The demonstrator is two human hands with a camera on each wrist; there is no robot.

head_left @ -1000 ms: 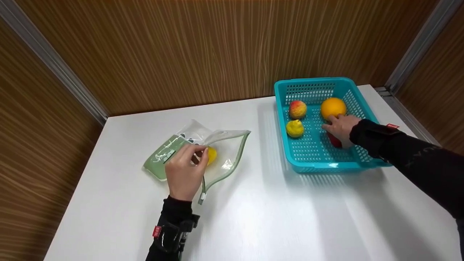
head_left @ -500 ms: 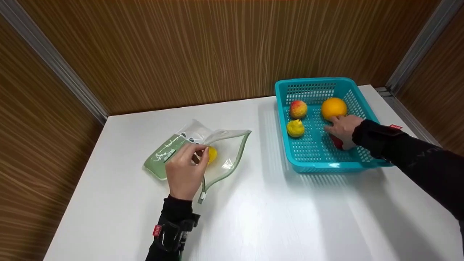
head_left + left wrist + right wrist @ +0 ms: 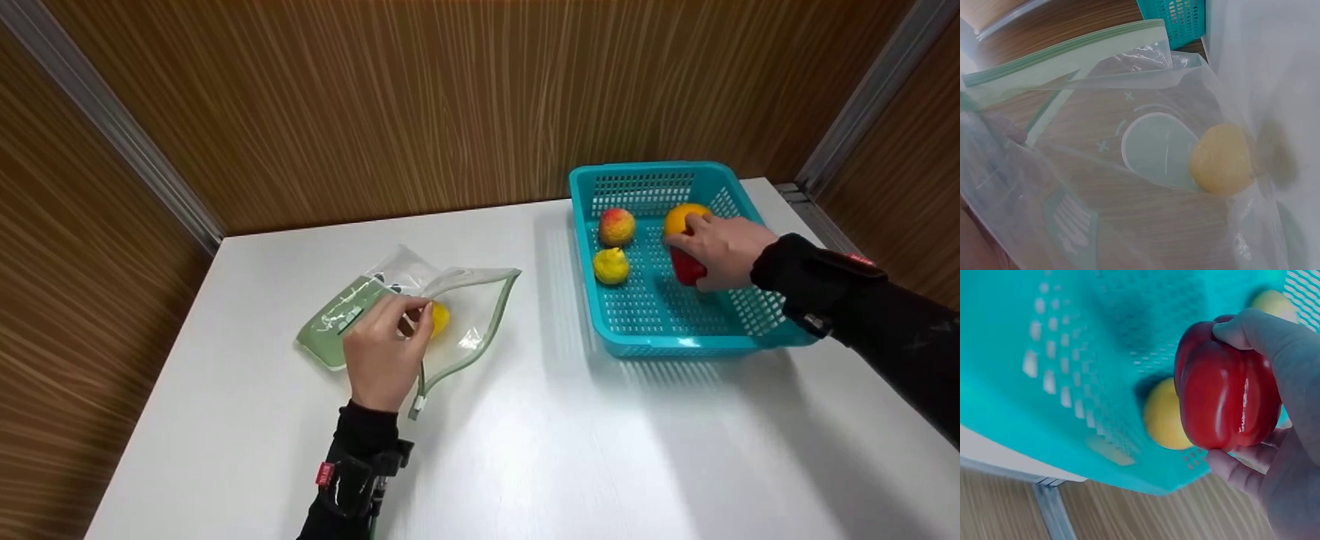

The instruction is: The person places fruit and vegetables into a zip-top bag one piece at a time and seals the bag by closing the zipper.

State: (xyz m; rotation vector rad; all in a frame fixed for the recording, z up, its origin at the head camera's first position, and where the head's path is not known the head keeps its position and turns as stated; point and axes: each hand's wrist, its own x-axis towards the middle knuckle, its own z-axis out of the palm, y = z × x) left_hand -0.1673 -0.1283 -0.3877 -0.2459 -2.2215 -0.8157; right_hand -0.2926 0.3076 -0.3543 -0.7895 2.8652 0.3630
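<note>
Between thumb and fingers, my left hand (image 3: pixel 386 349) pinches the edge of a clear zip bag (image 3: pixel 469 330) with a green print, its mouth spread toward the right. A yellow fruit (image 3: pixel 1223 160) lies inside the bag, its kind unclear through the plastic. Over the turquoise basket (image 3: pixel 675 343), my right hand (image 3: pixel 724 250) grips a red bell pepper (image 3: pixel 1227 391), thumb on one side and fingers on the other. Behind the pepper sits an orange (image 3: pixel 681 217), partly covered by the hand in the head view.
A red-and-yellow peach (image 3: pixel 616 226) and a knobbly yellow fruit (image 3: pixel 611 266) lie at the basket's left side. The basket stands at the right of the white table (image 3: pixel 555 450), near the wooden back wall (image 3: pixel 390 112).
My right hand has closed around the bell pepper and raised it slightly, shifting a little to the right. The left hand and the bag have stayed nearly in place.
</note>
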